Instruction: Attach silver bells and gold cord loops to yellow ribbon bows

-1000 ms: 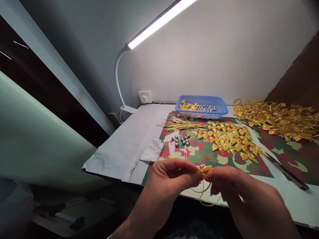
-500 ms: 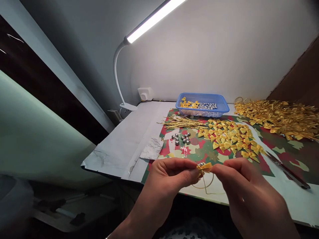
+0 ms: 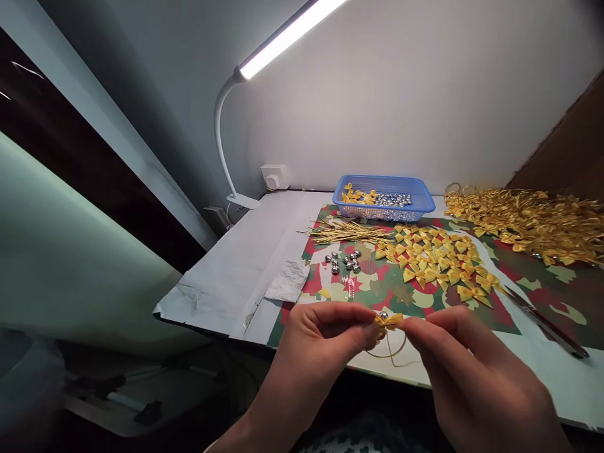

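Between my two hands, above the table's front edge, is a small yellow ribbon bow [image 3: 393,320] with a shiny silver bell [image 3: 384,315] at its middle. My left hand [image 3: 314,349] pinches the bow's left side between thumb and fingers, which cover that part. At the other end, the fingertips of my right hand [image 3: 481,371] are closed on the bow's right loop. A thin gold cord [image 3: 400,350] hangs from the bow in a loose curve, with a free end trailing right.
Behind my hands lie loose silver bells [image 3: 352,261], gold cords [image 3: 349,233] and many yellow bows [image 3: 438,258]. A blue basket [image 3: 415,212] stands farther back. At right are scissors [image 3: 547,324] and a heap of gold pieces [image 3: 533,220]. A lamp [image 3: 219,126] rises at left.
Both hands keep their pinch on the bow and have shifted very slightly. The bell shows a little more above the bow, and the cord's loose end has swung slightly.
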`<state>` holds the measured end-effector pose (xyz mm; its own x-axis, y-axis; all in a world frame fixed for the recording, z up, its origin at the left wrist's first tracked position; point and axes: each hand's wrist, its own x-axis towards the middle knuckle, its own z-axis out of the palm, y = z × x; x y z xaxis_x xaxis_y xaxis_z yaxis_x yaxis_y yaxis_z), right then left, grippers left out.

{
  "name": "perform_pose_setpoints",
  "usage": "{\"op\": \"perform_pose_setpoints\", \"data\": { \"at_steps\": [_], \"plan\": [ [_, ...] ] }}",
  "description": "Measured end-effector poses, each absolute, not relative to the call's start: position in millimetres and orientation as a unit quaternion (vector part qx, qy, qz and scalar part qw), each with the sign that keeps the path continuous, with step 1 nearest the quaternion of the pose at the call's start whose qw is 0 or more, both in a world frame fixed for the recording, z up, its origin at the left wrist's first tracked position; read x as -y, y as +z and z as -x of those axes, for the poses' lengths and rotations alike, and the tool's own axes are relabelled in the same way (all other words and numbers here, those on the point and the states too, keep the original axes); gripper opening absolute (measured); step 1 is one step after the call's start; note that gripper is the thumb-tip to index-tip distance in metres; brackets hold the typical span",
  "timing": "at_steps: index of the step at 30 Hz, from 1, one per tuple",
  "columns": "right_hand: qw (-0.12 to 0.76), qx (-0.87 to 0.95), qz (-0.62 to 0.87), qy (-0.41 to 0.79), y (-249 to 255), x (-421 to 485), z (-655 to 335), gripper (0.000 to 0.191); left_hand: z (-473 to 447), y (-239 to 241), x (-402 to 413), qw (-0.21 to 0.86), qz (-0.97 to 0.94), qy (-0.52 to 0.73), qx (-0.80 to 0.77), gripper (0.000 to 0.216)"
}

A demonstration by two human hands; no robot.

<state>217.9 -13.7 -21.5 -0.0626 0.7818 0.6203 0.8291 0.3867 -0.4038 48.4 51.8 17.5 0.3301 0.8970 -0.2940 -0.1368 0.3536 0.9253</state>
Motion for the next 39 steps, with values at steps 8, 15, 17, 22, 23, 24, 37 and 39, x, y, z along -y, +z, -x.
{"op": "perform_pose_setpoints", "data": {
  "at_steps": [8,15,17,22,23,24,37,39],
  "plan": [
    [0.374,0.766,0.519,-0.071,-22,12,-228,0.032,-48,18,-49,0.685,-0.44,0.378,-0.441,0.007],
    [0.385,0.766,0.512,-0.05,-21,12,-226,0.034,-42,10,-53,0.727,-0.411,0.355,-0.421,0.007],
    [0.381,0.774,0.503,-0.05,-22,12,-226,0.033,-42,8,-54,0.729,-0.411,0.36,-0.413,0.006],
    [0.392,0.774,0.495,-0.056,-25,12,-226,0.029,-43,7,-56,0.74,-0.395,0.354,-0.414,0.008],
    [0.396,0.771,0.496,-0.056,-26,12,-226,0.03,-43,7,-56,0.74,-0.393,0.353,-0.416,0.008],
    [0.4,0.769,0.495,-0.056,-25,12,-226,0.03,-43,7,-56,0.741,-0.391,0.352,-0.417,0.009],
    [0.396,0.77,0.497,-0.052,-22,10,-225,0.032,-46,9,-60,0.757,-0.366,0.351,-0.411,0.01],
    [0.395,0.759,0.516,-0.04,-22,12,-223,0.032,-46,8,-59,0.759,-0.367,0.351,-0.407,0.009]
  ]
}}
